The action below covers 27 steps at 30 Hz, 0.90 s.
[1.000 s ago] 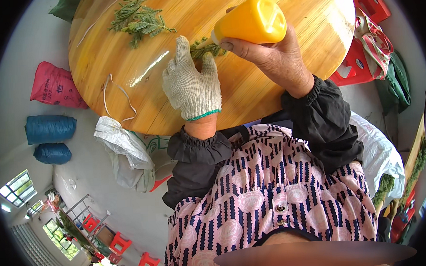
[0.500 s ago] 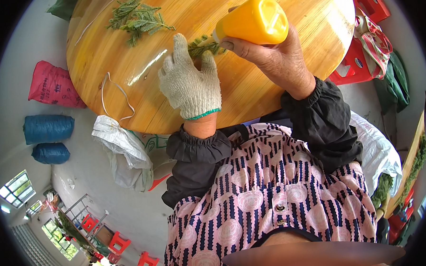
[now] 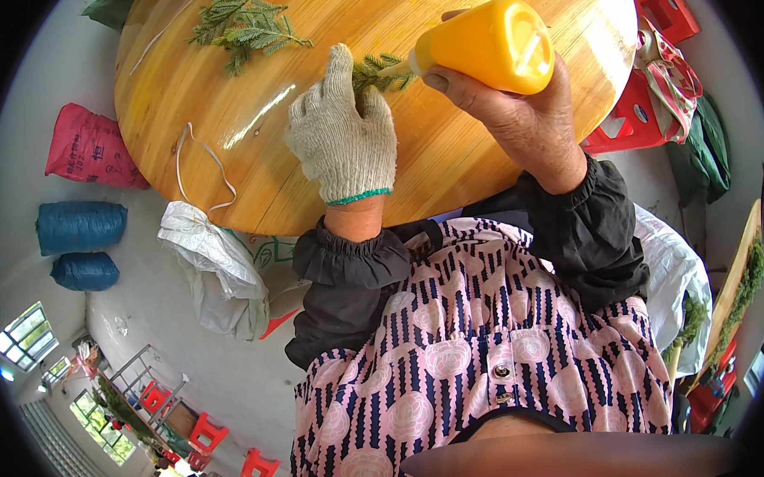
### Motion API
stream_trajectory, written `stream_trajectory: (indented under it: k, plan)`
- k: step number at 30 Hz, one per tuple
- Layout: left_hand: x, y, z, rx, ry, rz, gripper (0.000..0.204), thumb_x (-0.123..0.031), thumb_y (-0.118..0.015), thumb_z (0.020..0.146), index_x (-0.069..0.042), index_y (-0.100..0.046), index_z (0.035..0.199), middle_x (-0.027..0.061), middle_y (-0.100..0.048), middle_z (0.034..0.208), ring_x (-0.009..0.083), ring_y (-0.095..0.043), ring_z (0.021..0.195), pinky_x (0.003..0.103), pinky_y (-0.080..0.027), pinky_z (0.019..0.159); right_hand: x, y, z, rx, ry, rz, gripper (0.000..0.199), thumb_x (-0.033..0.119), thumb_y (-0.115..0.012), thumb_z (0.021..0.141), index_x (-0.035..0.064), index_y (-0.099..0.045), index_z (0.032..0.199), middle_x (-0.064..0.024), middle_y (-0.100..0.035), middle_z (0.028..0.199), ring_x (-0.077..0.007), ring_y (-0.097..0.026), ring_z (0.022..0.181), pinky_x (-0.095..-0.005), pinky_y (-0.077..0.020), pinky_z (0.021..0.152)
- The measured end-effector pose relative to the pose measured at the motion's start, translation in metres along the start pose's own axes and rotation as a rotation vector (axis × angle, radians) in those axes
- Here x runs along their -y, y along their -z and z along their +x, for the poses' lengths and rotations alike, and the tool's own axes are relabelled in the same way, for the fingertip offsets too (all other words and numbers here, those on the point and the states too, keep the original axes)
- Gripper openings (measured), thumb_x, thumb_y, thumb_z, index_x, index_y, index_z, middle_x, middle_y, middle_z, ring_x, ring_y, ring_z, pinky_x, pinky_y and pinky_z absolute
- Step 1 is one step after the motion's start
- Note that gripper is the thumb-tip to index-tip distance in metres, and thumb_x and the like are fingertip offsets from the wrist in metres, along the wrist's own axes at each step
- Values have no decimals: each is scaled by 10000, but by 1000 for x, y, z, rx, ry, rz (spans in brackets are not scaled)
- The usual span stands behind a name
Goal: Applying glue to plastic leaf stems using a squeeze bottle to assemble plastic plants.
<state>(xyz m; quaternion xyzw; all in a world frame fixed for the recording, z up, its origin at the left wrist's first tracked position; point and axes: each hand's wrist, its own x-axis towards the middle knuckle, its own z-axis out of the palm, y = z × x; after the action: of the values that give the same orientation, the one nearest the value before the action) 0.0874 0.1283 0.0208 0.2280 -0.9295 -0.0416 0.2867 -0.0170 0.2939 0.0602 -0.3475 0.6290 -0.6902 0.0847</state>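
My left hand (image 3: 343, 129), in a cream knitted glove with a green cuff edge, is closed over a small green needle-leaved sprig (image 3: 380, 68) above the round table. The sprig shows between thumb and forefinger; the grip itself is partly hidden under the glove. My bare right hand (image 3: 521, 104) is wrapped round a yellow squeeze bottle (image 3: 489, 46), tilted on its side. Its pale nozzle points left and meets the sprig's right end, where I cannot tell whether they touch. Beyond my left hand lie several more green sprigs (image 3: 249, 27).
The varnished round wooden table (image 3: 225, 160) carries a white cord. White sacks (image 3: 213, 263) hang at its near left edge, with a pink sack (image 3: 92, 149) and blue bundles (image 3: 83, 228) farther left. Red stools (image 3: 629, 125) and a bag (image 3: 669, 77) stand at the right.
My right hand has moved the bottle right and slightly toward me. The left forefinger has shifted a little right and away from me. More of the sprig shows between the hands.
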Motion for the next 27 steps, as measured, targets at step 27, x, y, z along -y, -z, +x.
stream_trajectory:
  k: [27]
  plan:
    - [9,-5,-1,-119,-92,-112,379,-115,-760,788,-103,-760,1166,119,-740,1023,348,-677,920,468,-547,828,9,36,-18,-102,27,-35,362,81,-821,879,13,-693,1211,-110,-721,1221,-205,-719,1040,-345,-581,965]
